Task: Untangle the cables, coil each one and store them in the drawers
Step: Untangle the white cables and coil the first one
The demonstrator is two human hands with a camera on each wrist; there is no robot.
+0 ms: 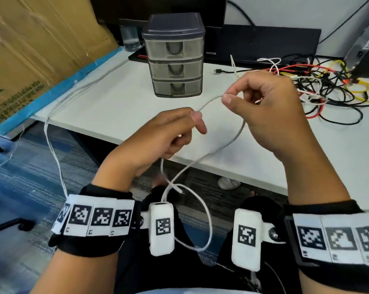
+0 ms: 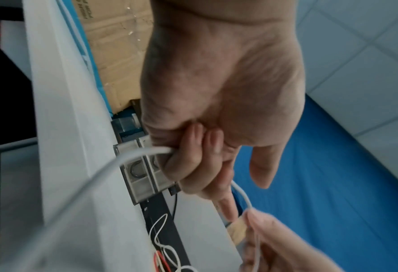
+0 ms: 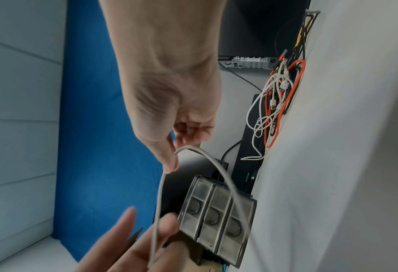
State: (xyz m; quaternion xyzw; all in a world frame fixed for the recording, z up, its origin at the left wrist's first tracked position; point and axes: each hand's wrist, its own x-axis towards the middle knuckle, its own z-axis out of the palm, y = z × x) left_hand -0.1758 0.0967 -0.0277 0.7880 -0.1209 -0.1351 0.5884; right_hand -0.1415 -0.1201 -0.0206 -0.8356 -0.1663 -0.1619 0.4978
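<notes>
A white cable (image 1: 241, 132) arches between my two hands above the white table's (image 1: 119, 107) front edge. My right hand (image 1: 228, 98) pinches it between thumb and forefinger at the top of the arch. Lower and nearer, my left hand (image 1: 192, 124) has its fingers curled round the same white cable (image 2: 135, 154). The rest of the cable hangs below the table edge and loops over my lap. The small three-drawer unit (image 1: 173, 22) stands behind the hands, all drawers closed. A tangle of black, red, yellow and white cables (image 1: 319, 85) lies at the right.
A large cardboard box (image 1: 30, 49) leans at the left. Black computer equipment (image 1: 264, 43) and a clear cup (image 1: 131, 38) sit behind the drawer unit. Another thin white lead (image 1: 54, 145) runs off the table's left corner toward my left wrist.
</notes>
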